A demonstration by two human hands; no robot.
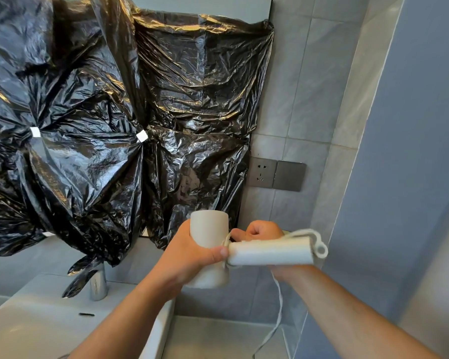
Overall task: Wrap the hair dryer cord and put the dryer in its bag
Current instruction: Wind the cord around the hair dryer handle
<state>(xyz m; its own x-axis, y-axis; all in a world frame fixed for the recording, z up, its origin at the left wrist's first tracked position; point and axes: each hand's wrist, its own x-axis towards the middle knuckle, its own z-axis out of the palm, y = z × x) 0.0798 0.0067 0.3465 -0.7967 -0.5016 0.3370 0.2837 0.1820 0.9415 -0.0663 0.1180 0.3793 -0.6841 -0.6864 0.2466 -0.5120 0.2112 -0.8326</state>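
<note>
— Black plastic [114,112] covered the mirror above the sink [24,320]. Where was the hair dryer [209,226]?

— Held up in front of it. The left hand [189,255] gripped the barrel, and the right hand [262,231] was curled round the cord [300,232] beside the handle [270,252].

— How should the winding have gone?

— Probably in snug, even turns along the handle, barrel steady, hanging slack fed in without kinks. No bag showed.

black plastic sheeting [109,104] hangs above sink [44,294] and faucet [98,285].

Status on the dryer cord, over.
Left hand grips hair dryer. Right hand holds cord; part wound on, tail hanging loose. Nothing blocking.
</note>
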